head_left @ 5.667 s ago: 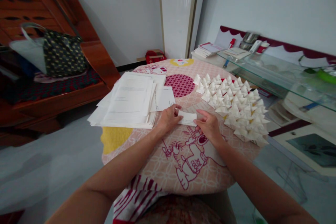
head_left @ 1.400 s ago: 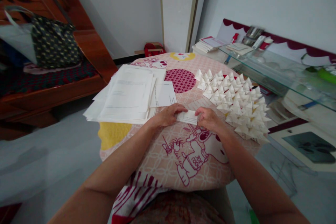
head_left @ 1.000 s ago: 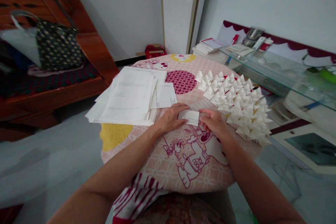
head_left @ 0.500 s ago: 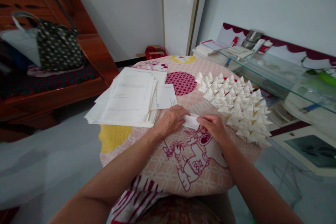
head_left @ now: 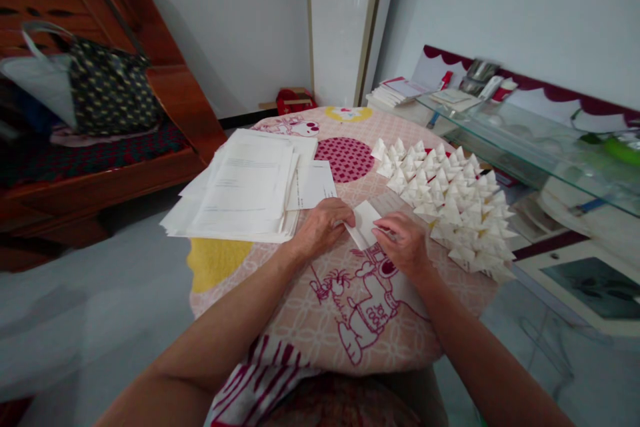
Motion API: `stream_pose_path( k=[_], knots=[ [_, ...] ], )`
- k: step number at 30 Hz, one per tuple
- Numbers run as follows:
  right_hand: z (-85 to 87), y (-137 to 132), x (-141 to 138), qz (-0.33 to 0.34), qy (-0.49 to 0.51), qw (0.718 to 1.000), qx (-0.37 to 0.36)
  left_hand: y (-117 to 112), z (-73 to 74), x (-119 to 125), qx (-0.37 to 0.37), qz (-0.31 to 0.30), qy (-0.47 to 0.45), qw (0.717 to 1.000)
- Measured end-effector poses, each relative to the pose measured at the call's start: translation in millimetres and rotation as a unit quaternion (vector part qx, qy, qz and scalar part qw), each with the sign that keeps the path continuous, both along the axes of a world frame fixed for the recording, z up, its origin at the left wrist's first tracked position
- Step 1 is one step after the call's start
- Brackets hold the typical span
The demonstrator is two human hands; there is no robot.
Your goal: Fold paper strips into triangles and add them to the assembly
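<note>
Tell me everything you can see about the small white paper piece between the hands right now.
The small paper piece is white, thin and partly folded, one corner seemingly raised as a flap. It sits on the cartoon-print tablecloth, turned diagonally. The left hand grips its left end; the right hand pinches its right edge. The folded paper triangles lie apart, to its right.

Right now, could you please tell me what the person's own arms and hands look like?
The left forearm and right forearm are bare as far up as the view shows: no sleeves, watch or bracelet. The left hand and right hand wear no gloves. Whether there is a ring is too small to tell.
</note>
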State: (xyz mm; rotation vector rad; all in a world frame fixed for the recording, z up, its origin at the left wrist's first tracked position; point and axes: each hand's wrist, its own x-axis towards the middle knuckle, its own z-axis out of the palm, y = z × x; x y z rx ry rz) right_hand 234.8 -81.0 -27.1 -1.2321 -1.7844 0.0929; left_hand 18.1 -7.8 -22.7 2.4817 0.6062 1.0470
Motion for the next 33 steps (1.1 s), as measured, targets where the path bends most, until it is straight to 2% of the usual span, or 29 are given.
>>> stream_pose_path(
  k=[3,5,8,11,14,17,20,25,28,33],
  knots=[
    [-2.0,-2,-3,0.019,-0.075,0.997,0.027,4,-2.5,-2,0.007,0.014,-0.002,1.0],
    [-4.1,-1,-4,0.024,-0.089,0.995,0.027,6,-3.7,-4,0.01,0.019,-0.006,1.0],
    [-8.4,2,-1,0.031,-0.061,0.998,0.003,10,-4.9,-8,0.017,0.02,-0.001,1.0],
    [-11.7,4,0,0.051,-0.007,0.997,-0.054,12,-6.0,-11,0.021,0.024,0.025,0.999],
    [-10.7,4,0,0.03,0.035,0.995,-0.091,9,-5.8,-10,0.027,0.029,0.06,0.997],
    [-7.5,2,1,-0.01,0.061,0.994,-0.094,4,-2.3,-7,0.037,-0.007,0.089,0.995],
    [-7.4,2,4,-0.019,0.059,0.992,-0.106,-2,3.6,-5,0.032,-0.066,0.13,0.989],
    [-11.2,2,8,-0.043,-0.035,0.996,-0.074,-4,7.5,-5,0.011,-0.098,0.167,0.981],
    [-11.5,1,7,0.0,-0.106,0.993,-0.051,-4,5.7,-7,-0.002,-0.095,0.162,0.982],
    [-15.7,3,10,0.099,-0.147,0.981,-0.085,-1,4.1,-9,-0.044,-0.099,0.151,0.983]
  ],
)
